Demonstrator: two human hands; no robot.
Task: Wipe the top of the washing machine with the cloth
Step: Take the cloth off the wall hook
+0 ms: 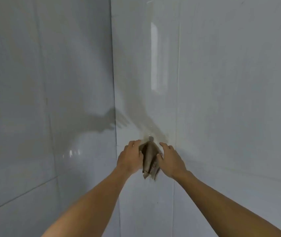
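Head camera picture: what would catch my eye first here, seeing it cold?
Two bare arms reach up from the bottom edge to a brownish cloth hanging on a small hook on the right-hand wall, just below centre. The left hand and right hand flank the cloth, touching its sides. All around are pale glossy wall tiles meeting in a corner, with hand shadows cast across them; no washing machine is in view.
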